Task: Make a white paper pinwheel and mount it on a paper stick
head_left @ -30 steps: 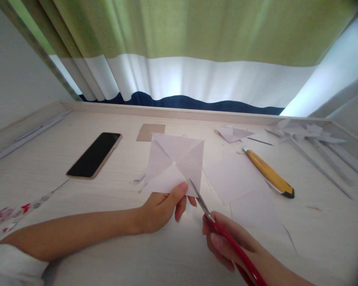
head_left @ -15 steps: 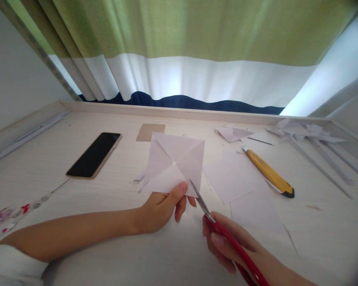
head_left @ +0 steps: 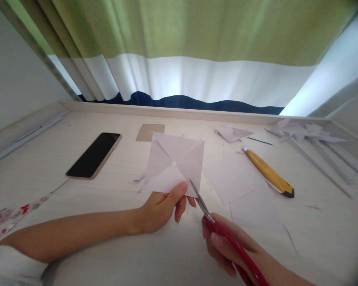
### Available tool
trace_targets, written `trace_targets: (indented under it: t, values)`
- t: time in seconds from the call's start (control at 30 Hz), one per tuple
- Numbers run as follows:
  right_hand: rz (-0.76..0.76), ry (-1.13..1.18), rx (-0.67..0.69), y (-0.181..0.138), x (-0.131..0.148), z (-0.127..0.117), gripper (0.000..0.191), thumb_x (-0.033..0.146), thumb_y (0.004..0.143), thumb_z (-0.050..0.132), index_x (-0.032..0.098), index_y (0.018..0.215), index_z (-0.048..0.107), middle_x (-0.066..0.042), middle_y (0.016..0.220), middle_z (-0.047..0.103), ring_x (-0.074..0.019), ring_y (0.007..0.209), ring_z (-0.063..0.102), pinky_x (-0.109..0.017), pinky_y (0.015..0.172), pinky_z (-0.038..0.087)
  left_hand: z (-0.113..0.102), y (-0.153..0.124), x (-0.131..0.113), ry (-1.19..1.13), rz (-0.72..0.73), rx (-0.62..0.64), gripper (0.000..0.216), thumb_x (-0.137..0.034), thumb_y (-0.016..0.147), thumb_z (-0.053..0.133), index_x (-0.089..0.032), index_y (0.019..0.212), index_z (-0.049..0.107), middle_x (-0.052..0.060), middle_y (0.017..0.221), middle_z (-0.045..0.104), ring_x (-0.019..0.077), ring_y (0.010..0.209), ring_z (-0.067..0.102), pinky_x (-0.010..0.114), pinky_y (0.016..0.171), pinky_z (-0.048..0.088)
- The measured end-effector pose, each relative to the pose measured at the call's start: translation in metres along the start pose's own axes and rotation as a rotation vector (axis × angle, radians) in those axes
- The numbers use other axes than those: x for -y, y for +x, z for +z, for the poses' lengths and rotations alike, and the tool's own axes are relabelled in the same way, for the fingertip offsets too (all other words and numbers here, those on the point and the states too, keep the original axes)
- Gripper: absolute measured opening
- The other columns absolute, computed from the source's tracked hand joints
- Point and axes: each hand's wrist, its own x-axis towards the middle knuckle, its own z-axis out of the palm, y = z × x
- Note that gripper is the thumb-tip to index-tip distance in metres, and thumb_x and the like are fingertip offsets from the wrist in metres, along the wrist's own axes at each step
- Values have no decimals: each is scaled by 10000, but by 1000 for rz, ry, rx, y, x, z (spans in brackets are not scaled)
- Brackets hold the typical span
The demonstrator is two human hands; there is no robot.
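Observation:
My left hand point(head_left: 167, 206) pinches the lower edge of a white paper square point(head_left: 179, 149), thumb on top and fingers beneath. Diagonal lines run from the square's corners toward a small pale spot at its middle. My right hand point(head_left: 226, 238) is closed round the red handles of a pair of scissors point(head_left: 205, 210). The scissor blades point up and left and lie over the paper's lower right part, close to my left thumb. Whether the blades are cutting into the paper I cannot tell.
A black phone point(head_left: 94, 155) with a charm strap lies left. A beige card point(head_left: 155, 130) is behind the paper. To the right are loose white sheets point(head_left: 238, 174), a yellow utility knife point(head_left: 267, 169), a folded paper piece point(head_left: 231, 134) and paper pinwheels point(head_left: 304, 131) on sticks.

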Motion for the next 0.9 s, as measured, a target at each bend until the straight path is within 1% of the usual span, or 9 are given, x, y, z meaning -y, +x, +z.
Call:
trace_targets:
  t: [0.07, 0.13, 0.27, 0.4, 0.5, 0.6, 0.77, 0.9]
  values:
    - [21, 6, -7, 0, 4, 2, 423, 605, 724, 453, 190, 731, 374, 67, 572, 328, -58, 490, 278, -203, 476, 246, 0, 0, 0, 0, -11, -1, 572, -466, 849, 293, -184, 369, 423, -6, 428, 480, 115, 607, 512, 180, 758, 399]
    - [57, -29, -21, 0, 11, 4, 437, 619, 710, 457, 190, 698, 377, 60, 573, 344, -64, 508, 299, -209, 505, 277, -1, 0, 1, 0, -17, 2, 550, -458, 850, 297, -181, 403, 461, -16, 400, 454, 115, 577, 506, 188, 736, 407]
    - [116, -86, -23, -1, 18, 6, 477, 663, 686, 432, 192, 639, 372, 53, 573, 340, -71, 515, 304, -220, 522, 294, -1, 0, 0, 3, 9, -6, 525, -454, 850, 290, -174, 461, 503, -29, 374, 429, 111, 522, 486, 198, 697, 416]
    - [110, -70, -1, -3, 13, 5, 454, 646, 712, 414, 199, 671, 353, 60, 578, 322, -71, 510, 293, -210, 496, 268, -1, 1, -1, -24, 21, 5, 493, -455, 851, 291, -163, 539, 538, -41, 368, 415, 105, 477, 460, 205, 670, 418]
    - [118, -64, -2, -5, 8, 3, 412, 602, 754, 404, 192, 716, 368, 56, 609, 349, -63, 519, 298, -204, 505, 268, 0, 1, -1, -44, 9, 25, 484, -462, 849, 294, -162, 561, 540, -44, 370, 415, 101, 459, 441, 203, 638, 418]
    - [136, -49, -4, -5, 6, 2, 386, 574, 771, 406, 190, 744, 372, 61, 606, 350, -58, 506, 293, -204, 499, 262, 0, 1, 0, -59, -7, 35, 480, -467, 846, 300, -164, 555, 533, -41, 370, 413, 103, 452, 434, 203, 603, 420]
    - [115, -58, 11, -4, 8, 3, 388, 582, 770, 397, 200, 732, 341, 69, 591, 327, -56, 487, 283, -202, 467, 249, 0, 1, 0, -72, -30, 29, 493, -459, 851, 295, -162, 534, 529, -39, 370, 419, 99, 453, 442, 199, 604, 418]
    - [115, -73, -15, -3, 9, 5, 407, 601, 760, 390, 200, 724, 334, 71, 585, 327, -51, 483, 292, -196, 468, 259, 0, 1, 1, -73, -22, 11, 489, -465, 844, 323, -156, 529, 535, -45, 374, 431, 88, 447, 446, 188, 614, 407]
